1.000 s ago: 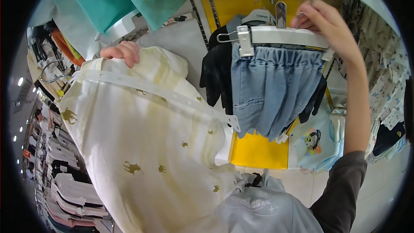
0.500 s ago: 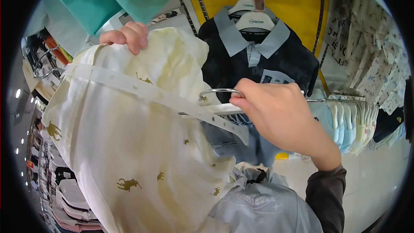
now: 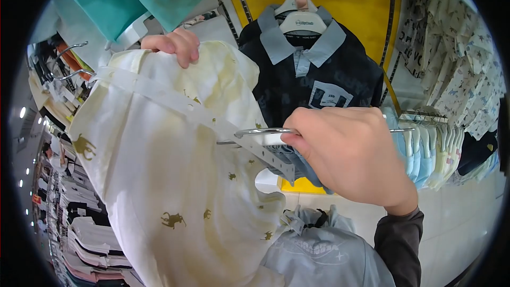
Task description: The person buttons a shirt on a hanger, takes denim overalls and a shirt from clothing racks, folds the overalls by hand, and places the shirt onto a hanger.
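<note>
Far left: rows of hanging garments, white, black and pink, on racks. Above them, teal cloth.

Left: metal hooks, two, curved, projecting past the edge of the printed garment.

Left to centre: printed garment, white with pale yellow bands and small olive animal figures, hanging in loose folds. Left hand at its upper edge; grip closed, fingers curled over the cloth, thumb hidden. Perforated strip, translucent, slanting down to the right across the garment's front.

Centre: dark polo shirt, grey collar, light chest patch, on a white hanger before a yellow panel. Below, grey drawstring bag, dark tie at its neck.

Centre right: right hand, back uppermost; grip pinching a hanger hook between thumb and forefinger. Blue denim garment just beneath, partly hidden by the hand.

Right: pale blue and yellow garments in a row; above, white patterned garments, hung closely.
</note>
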The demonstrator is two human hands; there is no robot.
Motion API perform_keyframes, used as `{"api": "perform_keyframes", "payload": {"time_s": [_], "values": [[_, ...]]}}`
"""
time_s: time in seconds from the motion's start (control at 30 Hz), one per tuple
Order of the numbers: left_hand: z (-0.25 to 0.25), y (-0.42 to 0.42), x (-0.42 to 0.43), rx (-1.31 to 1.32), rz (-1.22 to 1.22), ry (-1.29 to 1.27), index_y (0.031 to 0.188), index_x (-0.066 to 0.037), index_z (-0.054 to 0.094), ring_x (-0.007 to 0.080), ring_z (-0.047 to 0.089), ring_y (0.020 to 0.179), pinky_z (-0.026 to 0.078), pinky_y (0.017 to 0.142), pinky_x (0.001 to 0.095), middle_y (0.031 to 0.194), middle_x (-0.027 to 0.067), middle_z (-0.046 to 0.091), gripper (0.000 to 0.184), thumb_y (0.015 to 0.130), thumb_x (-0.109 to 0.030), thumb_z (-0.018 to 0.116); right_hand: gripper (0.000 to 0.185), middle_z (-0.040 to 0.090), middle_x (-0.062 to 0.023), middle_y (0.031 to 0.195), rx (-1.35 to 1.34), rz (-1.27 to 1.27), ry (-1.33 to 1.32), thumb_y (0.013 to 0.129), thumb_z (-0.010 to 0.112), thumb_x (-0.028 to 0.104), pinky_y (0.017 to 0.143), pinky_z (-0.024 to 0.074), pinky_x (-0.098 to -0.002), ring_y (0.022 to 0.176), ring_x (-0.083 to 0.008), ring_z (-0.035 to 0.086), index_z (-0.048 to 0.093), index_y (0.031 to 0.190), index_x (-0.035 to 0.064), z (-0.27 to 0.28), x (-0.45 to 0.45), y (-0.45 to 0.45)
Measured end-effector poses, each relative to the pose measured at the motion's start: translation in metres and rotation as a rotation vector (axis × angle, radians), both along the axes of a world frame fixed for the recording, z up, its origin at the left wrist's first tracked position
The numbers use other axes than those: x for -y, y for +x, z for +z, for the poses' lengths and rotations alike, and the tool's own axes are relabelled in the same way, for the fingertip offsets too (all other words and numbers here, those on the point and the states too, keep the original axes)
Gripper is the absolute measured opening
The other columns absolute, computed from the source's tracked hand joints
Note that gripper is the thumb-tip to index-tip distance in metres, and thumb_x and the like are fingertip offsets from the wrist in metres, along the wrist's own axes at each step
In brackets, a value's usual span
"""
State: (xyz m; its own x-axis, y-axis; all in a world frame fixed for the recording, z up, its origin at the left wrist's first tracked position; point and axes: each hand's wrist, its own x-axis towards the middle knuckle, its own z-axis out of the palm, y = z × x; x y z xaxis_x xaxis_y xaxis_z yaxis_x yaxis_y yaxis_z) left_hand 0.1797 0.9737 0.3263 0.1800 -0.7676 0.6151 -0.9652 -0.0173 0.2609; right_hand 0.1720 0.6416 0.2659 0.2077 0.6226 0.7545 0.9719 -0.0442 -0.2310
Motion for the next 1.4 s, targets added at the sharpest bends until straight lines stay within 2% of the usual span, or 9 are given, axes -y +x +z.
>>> {"api": "perform_keyframes", "payload": {"time_s": [0.13,0.37,0.47,0.57,0.67,0.77,0.97,1.2,1.4], "values": [[-0.007,0.007,0.007,-0.014,-0.040,-0.003,0.112,-0.010,0.039,0.0206,0.046,0.082,0.029,0.076,0.0377,0.085,0.0038,0.052,0.035,0.089,-0.036,0.044,0.013,0.048,-0.0065,0.052,0.080,-0.041,-0.089,0.077,0.060,0.012,0.042,0.0374,-0.0316,0.048,-0.0238,0.050,0.049,0.072,0.0065,-0.003,0.000,0.003],[-0.018,0.002,0.032,0.036,-0.003,-0.122,0.101,-0.007,0.041,0.0250,0.050,0.071,0.039,0.070,0.0401,0.073,0.0103,0.054,0.022,0.090,-0.025,0.045,0.016,0.049,-0.0058,0.052,0.068,-0.027,-0.173,0.080,0.057,0.015,0.040,0.0345,-0.0341,0.047,-0.0246,0.051,0.046,0.072,0.0073,-0.010,0.001,0.009],[-0.021,0.003,0.038,0.014,-0.006,-0.140,0.101,-0.006,0.041,0.0249,0.050,0.070,0.040,0.069,0.0397,0.073,0.0104,0.054,0.020,0.090,-0.022,0.045,0.015,0.052,-0.0069,0.056,0.134,0.010,-0.304,0.069,0.054,0.006,0.040,0.0401,-0.0329,0.051,-0.0238,0.057,0.046,0.081,0.0025,-0.007,0.005,0.008],[-0.023,0.005,0.045,0.000,-0.007,-0.121,0.100,-0.005,0.042,0.0249,0.050,0.069,0.040,0.068,0.0393,0.073,0.0107,0.054,0.018,0.090,-0.021,0.045,0.016,0.050,-0.0055,0.055,0.116,-0.012,-0.321,0.081,0.055,0.016,0.040,0.0366,-0.0346,0.051,-0.0228,0.054,0.045,0.073,0.0059,-0.019,-0.002,0.006],[-0.025,0.007,0.053,-0.008,0.017,-0.098,0.100,-0.007,0.042,0.0235,0.049,0.071,0.038,0.068,0.0390,0.074,0.0089,0.054,0.020,0.090,-0.024,0.044,0.016,0.051,-0.0054,0.056,0.122,-0.005,-0.341,0.081,0.054,0.016,0.041,0.0384,-0.0340,0.052,-0.0216,0.055,0.045,0.074,0.0055,-0.023,-0.004,0.003],[-0.026,0.009,0.053,-0.021,0.035,-0.072,0.102,-0.010,0.040,0.0208,0.048,0.075,0.034,0.071,0.0388,0.077,0.0047,0.053,0.025,0.090,-0.032,0.043,0.013,0.053,-0.0068,0.056,0.163,0.042,-0.316,0.069,0.054,0.006,0.041,0.0414,-0.0323,0.053,-0.0226,0.058,0.046,0.080,0.0025,-0.024,-0.003,0.006],[-0.031,0.018,0.044,0.003,-0.057,-0.140,0.107,-0.009,0.041,0.0223,0.049,0.078,0.034,0.073,0.0393,0.082,0.0056,0.055,0.030,0.090,-0.034,0.043,0.015,0.048,-0.0022,0.055,0.246,-0.137,-0.128,0.065,0.057,0.008,0.042,0.0405,-0.0275,0.051,-0.0156,0.052,0.049,0.078,0.0055,-0.033,-0.006,0.002],[-0.055,0.038,0.054,-0.021,-0.128,-0.240,0.111,-0.008,0.042,0.0223,0.049,0.081,0.033,0.076,0.0390,0.087,0.0061,0.055,0.036,0.089,-0.037,0.043,0.011,0.051,-0.0054,0.065,0.111,-0.075,-0.262,0.076,0.055,0.011,0.053,0.0453,-0.0295,0.065,-0.0207,0.056,0.049,0.083,0.0039,-0.050,-0.017,0.005],[-0.062,0.046,0.056,-0.063,-0.132,-0.252,0.110,-0.008,0.042,0.0220,0.049,0.081,0.034,0.076,0.0382,0.085,0.0062,0.055,0.036,0.089,-0.037,0.043,0.018,0.046,-0.0144,0.108,-0.247,0.386,-0.179,0.080,0.050,-0.001,0.080,0.0461,-0.0351,0.094,-0.0284,0.055,0.049,0.098,-0.0040,-0.067,-0.028,0.029]]}}
